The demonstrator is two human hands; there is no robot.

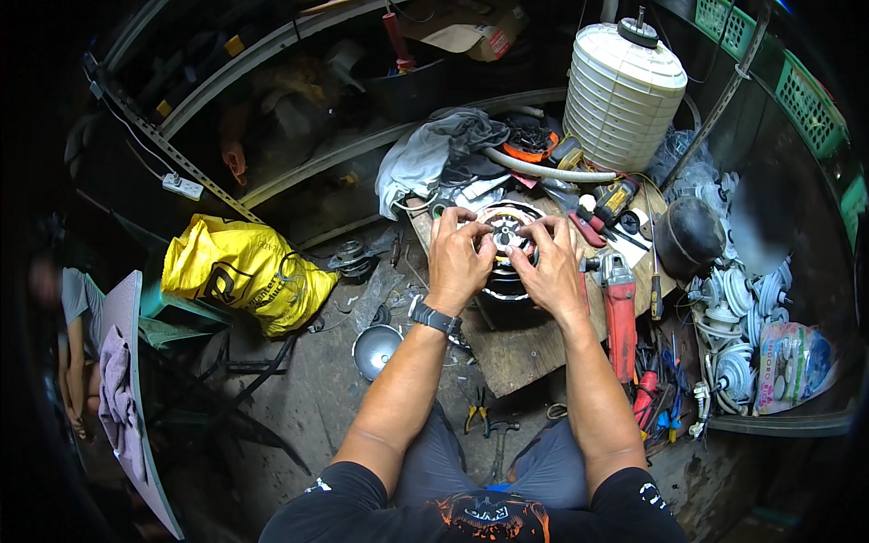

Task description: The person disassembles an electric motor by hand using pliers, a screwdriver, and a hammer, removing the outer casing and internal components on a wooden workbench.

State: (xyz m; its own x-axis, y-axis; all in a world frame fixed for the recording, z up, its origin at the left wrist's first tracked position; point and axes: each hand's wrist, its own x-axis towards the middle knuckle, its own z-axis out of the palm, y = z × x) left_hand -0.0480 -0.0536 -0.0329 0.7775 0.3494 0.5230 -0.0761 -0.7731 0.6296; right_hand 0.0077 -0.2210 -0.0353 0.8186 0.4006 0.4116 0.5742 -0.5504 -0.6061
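A round motor-like part (507,223) with a dark centre, pale spokes and a coppery rim sits on the worn wooden bench top (520,348) in front of me. My left hand (459,262), with a dark watch on its wrist, grips its left side between bent thumb and fingers. From the right, my right hand (554,270) pinches the same part, thumb near its middle. What lies under my fingertips is hidden. Just right of that hand rests a red angle grinder (620,317). Red-handled pliers (588,228) and a yellow-black power tool (617,199) lie beyond it.
A screwdriver (655,294) lies at the bench's right edge. White motor parts (738,308) are heaped farther right. A ribbed white tank (625,86) stands behind. On the floor are a hammer (501,443), yellow-handled pliers (477,414), a metal bowl (377,351) and a yellow sack (244,271).
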